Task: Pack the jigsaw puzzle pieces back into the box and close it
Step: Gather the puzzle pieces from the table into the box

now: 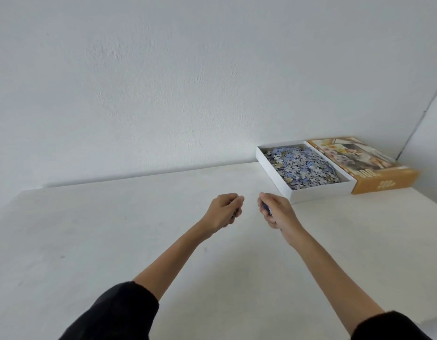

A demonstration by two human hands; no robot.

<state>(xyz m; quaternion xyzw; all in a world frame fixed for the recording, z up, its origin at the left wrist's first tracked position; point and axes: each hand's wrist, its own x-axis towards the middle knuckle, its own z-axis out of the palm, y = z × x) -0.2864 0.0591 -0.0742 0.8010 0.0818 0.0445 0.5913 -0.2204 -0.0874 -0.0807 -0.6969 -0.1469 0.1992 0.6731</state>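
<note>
The right hand [276,212] is clenched around a few puzzle pieces [266,209], and the left hand [224,212] is curled shut, probably on more. Both hover close together above the bench [89,241]. The open box [286,190], heaped with pieces, lies ahead and to the right, nearer the right hand, its long axis running away toward the wall [163,82]. Its lid [374,173] lies just beyond.

Orange lid [374,168]: "500" printed on top edge and front side, blurred
</note>
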